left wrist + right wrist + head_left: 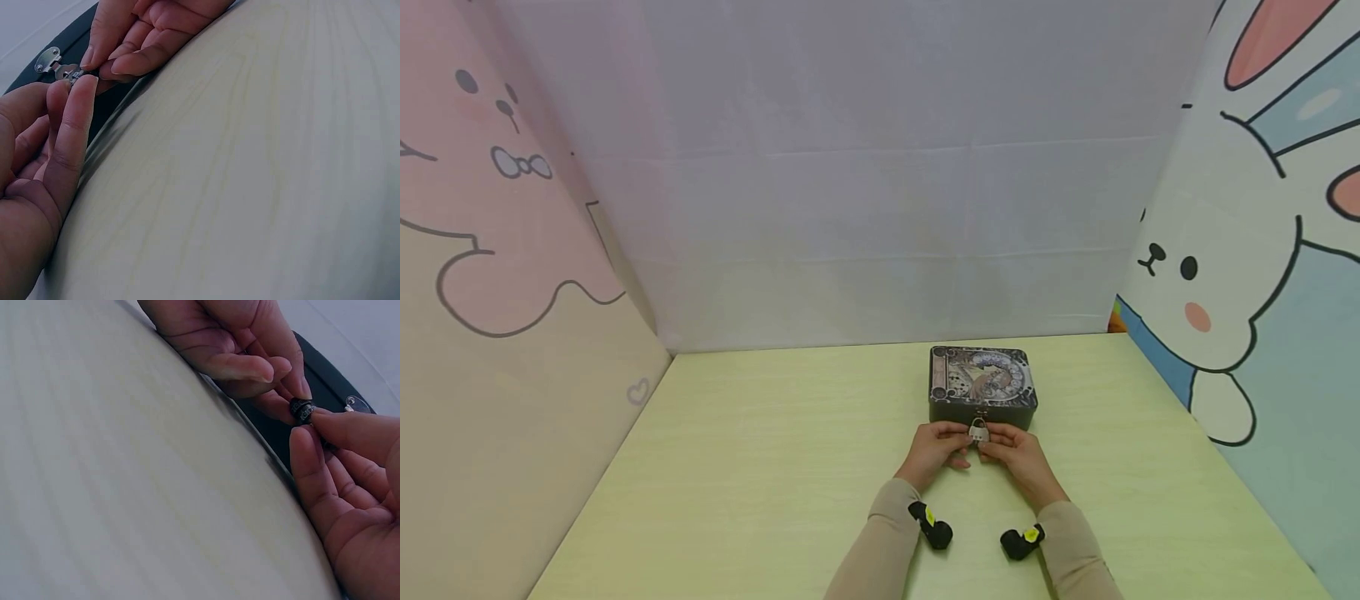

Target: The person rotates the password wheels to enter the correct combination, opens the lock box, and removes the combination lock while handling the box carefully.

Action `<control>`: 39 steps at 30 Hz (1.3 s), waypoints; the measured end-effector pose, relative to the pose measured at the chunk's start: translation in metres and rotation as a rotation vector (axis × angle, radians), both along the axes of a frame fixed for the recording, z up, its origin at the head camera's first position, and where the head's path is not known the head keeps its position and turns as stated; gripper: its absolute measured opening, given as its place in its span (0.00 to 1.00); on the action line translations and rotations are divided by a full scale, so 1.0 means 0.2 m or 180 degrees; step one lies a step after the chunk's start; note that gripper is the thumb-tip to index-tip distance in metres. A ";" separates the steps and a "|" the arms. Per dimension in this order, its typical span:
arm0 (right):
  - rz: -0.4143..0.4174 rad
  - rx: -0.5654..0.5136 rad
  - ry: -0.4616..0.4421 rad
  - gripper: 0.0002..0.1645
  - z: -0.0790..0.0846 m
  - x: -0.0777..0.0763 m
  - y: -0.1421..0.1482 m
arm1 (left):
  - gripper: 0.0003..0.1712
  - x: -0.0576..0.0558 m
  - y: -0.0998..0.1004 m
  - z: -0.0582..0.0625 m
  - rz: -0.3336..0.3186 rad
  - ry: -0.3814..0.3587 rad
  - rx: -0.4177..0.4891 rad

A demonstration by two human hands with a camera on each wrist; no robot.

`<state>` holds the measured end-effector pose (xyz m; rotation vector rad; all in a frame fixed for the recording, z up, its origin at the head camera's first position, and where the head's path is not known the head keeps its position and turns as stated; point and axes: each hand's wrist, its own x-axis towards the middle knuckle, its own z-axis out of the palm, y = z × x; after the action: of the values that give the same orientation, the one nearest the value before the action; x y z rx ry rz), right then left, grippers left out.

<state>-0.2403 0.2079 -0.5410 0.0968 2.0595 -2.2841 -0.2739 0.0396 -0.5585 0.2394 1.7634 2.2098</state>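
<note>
A dark rectangular tin box [981,377] with a decorated lid sits on the table, its front towards me. From the metal clasp [48,60] on that front hangs a small silver combination padlock [978,432]. My left hand [931,452] pinches the padlock from the left side. On the other side my right hand [1021,460] holds it between thumb and fingers. Black number dials [303,411] show between the fingertips in the right wrist view; the digits are too small to read. Fingers cover much of the lock body.
The pale wood-grain table [775,467] spreads to the left and right of the box. Behind it hangs a white cloth wall [880,208]. Cartoon-printed panels [1285,350] stand at both sides. Black wrist cameras [1021,543] sit on both sleeves.
</note>
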 end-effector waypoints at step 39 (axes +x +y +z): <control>0.0017 -0.0061 0.0003 0.26 0.00 0.00 0.01 | 0.11 0.00 0.00 0.01 0.0041 -0.0028 -0.0073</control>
<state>-0.2400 0.2090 -0.5411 0.0893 2.0352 -2.3007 -0.2748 0.0397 -0.5570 0.2137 1.7896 2.1947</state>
